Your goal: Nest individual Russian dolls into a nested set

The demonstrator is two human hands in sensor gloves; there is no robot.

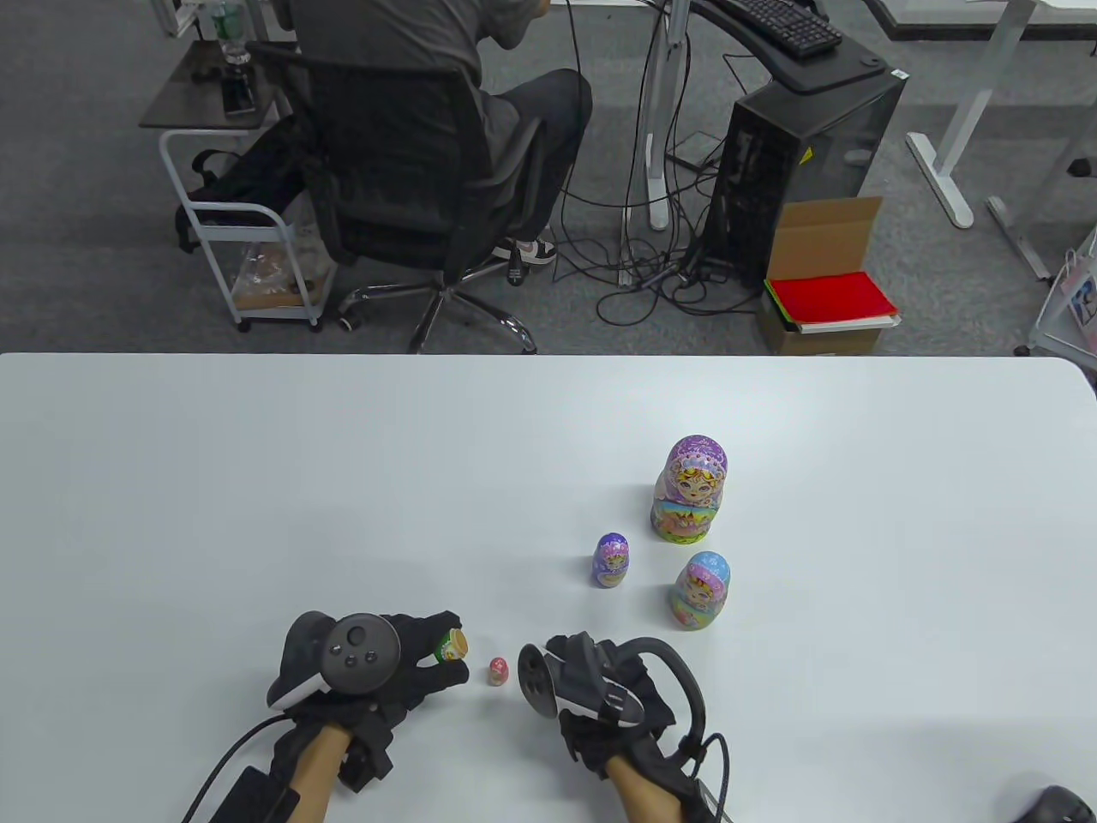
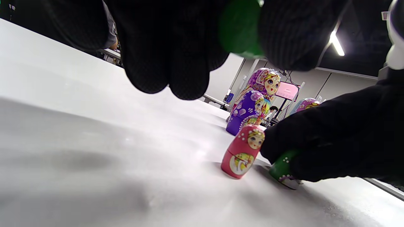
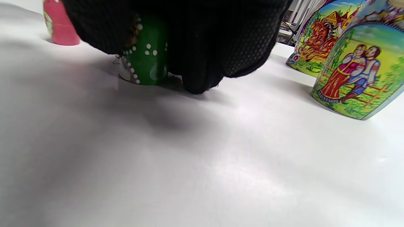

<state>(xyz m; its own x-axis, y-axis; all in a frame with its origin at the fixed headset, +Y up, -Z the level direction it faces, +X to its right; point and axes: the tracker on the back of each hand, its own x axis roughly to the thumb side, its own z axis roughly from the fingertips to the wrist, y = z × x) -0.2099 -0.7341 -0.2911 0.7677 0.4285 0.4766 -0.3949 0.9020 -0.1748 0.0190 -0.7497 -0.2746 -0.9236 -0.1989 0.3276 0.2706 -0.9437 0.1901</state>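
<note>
My left hand pinches one half of a small green doll just above the table; its wooden rim faces right. That half shows at the top of the left wrist view. The tiny red doll stands upright between my hands. My right hand grips the other green half, which rests on the table right of the red doll. Farther back stand a small purple doll, a blue doll and the largest pink-purple doll, all closed.
The white table ends at a far edge. Beyond it a person sits on an office chair, beside a computer tower and a cardboard box. A dark object lies at the table's near right corner.
</note>
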